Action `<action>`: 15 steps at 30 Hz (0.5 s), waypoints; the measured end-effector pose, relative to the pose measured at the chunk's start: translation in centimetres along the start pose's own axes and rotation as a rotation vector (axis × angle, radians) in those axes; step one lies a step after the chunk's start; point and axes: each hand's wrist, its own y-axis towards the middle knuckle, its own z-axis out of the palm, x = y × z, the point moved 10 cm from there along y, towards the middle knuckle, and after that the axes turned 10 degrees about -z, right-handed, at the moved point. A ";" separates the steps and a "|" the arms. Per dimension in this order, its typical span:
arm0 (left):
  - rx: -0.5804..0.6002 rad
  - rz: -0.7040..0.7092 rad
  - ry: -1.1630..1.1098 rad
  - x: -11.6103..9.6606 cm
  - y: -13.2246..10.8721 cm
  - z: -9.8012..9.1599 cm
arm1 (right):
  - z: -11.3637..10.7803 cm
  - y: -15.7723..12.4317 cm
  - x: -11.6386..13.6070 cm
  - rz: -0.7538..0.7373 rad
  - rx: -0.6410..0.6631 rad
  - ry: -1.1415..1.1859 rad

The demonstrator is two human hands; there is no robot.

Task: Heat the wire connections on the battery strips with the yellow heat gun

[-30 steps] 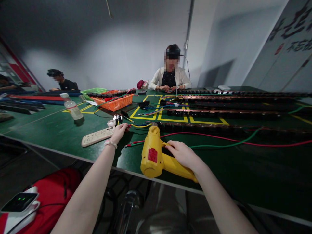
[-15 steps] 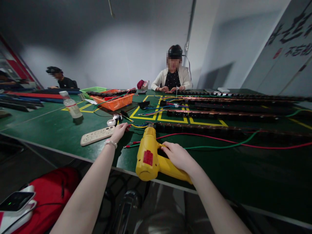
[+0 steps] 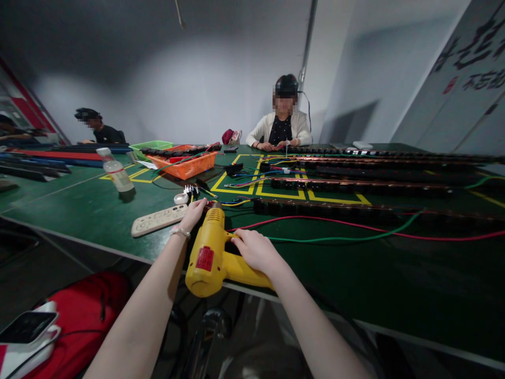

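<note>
My right hand [image 3: 254, 250] is wrapped round the handle of a yellow heat gun [image 3: 207, 252] with a red label. Its nozzle points away from me, right beside the fingers of my left hand [image 3: 194, 215]. Those fingers pinch the ends of thin wires [image 3: 236, 202], yellow and blue, that run right to a long dark strip [image 3: 307, 210]. The very tips are partly hidden by the gun. A red cable [image 3: 284, 218] and a green cable [image 3: 315, 239] lie on the table right of the gun.
A beige phone-shaped case [image 3: 160, 220] and a white earbud case [image 3: 181, 198] lie left of my hand. Farther off stand a bottle [image 3: 118, 171] and an orange basket [image 3: 185, 167]. More long strips [image 3: 355, 184] lie on the green table. A person [image 3: 281, 123] sits opposite.
The heat gun has moved left in my right hand, bringing its nozzle up to my left fingers. It now covers the near ends of the red and green cables. My left hand has barely moved.
</note>
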 end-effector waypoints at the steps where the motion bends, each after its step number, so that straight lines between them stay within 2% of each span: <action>1: 0.002 -0.004 0.000 0.0 0.0 0.0 | 0.1 0.2 0.3 -0.008 -0.001 0.002; 6: 0.015 -0.028 0.002 0.4 -0.1 -0.2 | 0.6 1.1 1.2 -0.026 0.003 0.014; 15: 0.021 -0.029 -0.001 0.4 -0.1 -0.3 | 0.6 1.1 1.2 -0.019 -0.002 0.026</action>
